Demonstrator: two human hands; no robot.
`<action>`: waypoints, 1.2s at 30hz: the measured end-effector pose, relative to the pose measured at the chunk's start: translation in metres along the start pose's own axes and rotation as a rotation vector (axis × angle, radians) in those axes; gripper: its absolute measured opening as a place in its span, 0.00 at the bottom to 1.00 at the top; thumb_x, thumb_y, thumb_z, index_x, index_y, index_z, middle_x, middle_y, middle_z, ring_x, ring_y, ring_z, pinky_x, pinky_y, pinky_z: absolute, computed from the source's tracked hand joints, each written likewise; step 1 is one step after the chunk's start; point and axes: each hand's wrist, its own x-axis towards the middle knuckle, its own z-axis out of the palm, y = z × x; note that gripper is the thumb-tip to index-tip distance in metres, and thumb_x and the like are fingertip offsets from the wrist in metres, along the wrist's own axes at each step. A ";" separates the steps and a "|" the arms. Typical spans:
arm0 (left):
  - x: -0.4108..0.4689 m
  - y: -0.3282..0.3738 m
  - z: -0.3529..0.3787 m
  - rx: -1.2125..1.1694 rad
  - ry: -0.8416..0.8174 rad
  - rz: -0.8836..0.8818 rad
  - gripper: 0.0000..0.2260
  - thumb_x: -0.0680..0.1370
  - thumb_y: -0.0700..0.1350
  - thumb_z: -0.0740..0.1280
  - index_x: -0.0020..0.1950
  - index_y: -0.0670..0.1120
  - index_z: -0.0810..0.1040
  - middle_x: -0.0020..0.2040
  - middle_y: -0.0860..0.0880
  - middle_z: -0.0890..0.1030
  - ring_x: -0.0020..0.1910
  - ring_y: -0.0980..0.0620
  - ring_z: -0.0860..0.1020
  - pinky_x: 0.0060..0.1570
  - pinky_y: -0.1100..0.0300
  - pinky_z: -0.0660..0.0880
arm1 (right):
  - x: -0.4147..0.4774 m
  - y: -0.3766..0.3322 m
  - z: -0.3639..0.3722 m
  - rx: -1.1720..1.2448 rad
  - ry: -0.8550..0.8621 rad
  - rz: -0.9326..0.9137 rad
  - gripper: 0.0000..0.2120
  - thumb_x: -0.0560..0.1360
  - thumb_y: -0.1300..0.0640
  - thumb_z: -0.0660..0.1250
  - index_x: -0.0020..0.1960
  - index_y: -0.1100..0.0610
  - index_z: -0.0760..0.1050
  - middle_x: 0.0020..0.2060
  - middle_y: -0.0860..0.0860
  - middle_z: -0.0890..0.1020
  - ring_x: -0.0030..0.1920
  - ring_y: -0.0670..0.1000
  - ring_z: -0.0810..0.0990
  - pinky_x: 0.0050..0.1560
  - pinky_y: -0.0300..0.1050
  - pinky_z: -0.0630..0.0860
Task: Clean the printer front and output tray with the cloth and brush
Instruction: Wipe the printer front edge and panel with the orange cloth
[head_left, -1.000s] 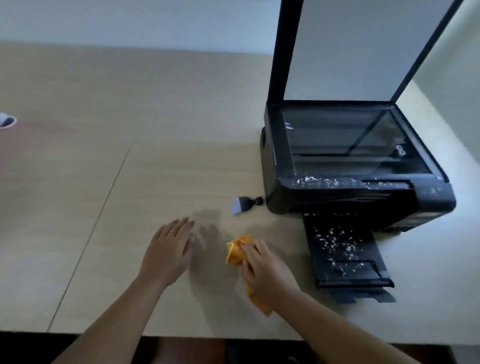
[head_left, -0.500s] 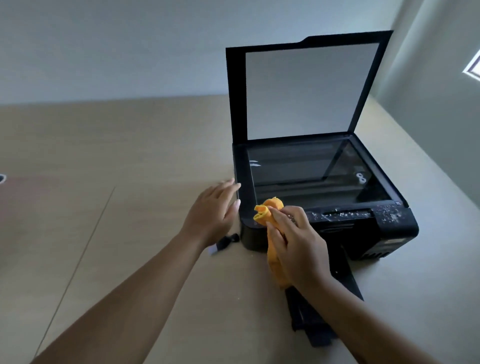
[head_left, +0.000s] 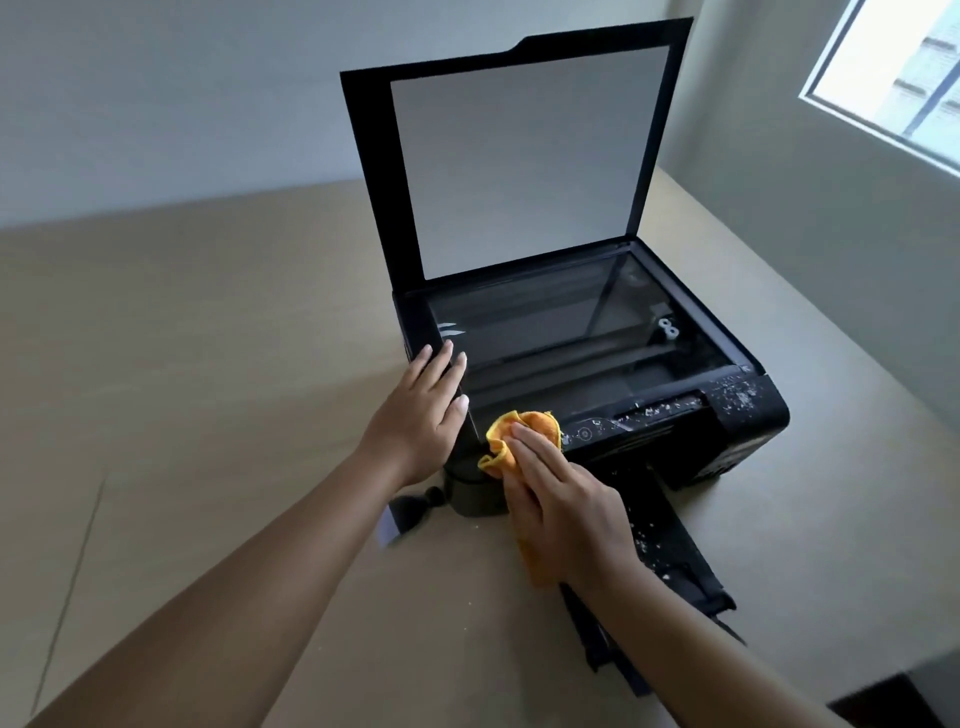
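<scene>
Pale tan, the surface (head_left: 208, 364) fills the lower view, with a thin seam line running across its left part. Nearest the camera, the black output tray (head_left: 675, 551) juts from the printer toward the surface's front edge, with white specks scattered on it. The right hand (head_left: 561, 514) partly covers the tray's left side. Its fingers are straight and together, pressing the orange cloth (head_left: 535, 423) flat against the left end of the printer's front panel. One crumpled end of the cloth bunches past the fingertips, and another end shows under the heel of the hand. Left of that, the small black brush (head_left: 410, 512) lies on the surface just beside the printer's front-left corner. The left hand (head_left: 421, 415) rests flat, fingers extended, on the printer's (head_left: 748, 431) left top edge and grips nothing. More white specks (head_left: 737, 397) cover the right end of the front panel. Beyond lies the scanner glass (head_left: 571, 322), and the lid (head_left: 519, 156) stands raised behind it. A grey wall (head_left: 156, 104) backs the scene, and a window (head_left: 909, 67) is at the upper right.
</scene>
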 end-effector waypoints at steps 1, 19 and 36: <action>0.001 0.000 0.001 0.025 0.004 0.013 0.25 0.84 0.52 0.48 0.81 0.49 0.51 0.81 0.53 0.47 0.78 0.56 0.41 0.75 0.59 0.41 | -0.001 -0.005 0.002 0.012 0.019 0.035 0.17 0.80 0.48 0.60 0.66 0.51 0.76 0.67 0.43 0.75 0.40 0.50 0.83 0.27 0.47 0.78; 0.016 -0.003 -0.008 0.262 -0.055 0.210 0.30 0.79 0.57 0.42 0.81 0.48 0.46 0.81 0.51 0.45 0.79 0.55 0.41 0.76 0.58 0.38 | -0.014 -0.008 0.007 -0.033 0.031 0.042 0.20 0.81 0.47 0.57 0.71 0.49 0.69 0.71 0.43 0.70 0.41 0.52 0.82 0.32 0.48 0.80; 0.017 -0.007 -0.005 0.194 0.008 0.207 0.29 0.79 0.55 0.45 0.80 0.49 0.52 0.80 0.53 0.50 0.79 0.56 0.47 0.76 0.60 0.41 | -0.011 -0.007 0.013 -0.013 0.115 0.205 0.20 0.79 0.50 0.60 0.69 0.52 0.71 0.70 0.45 0.71 0.48 0.53 0.82 0.35 0.49 0.80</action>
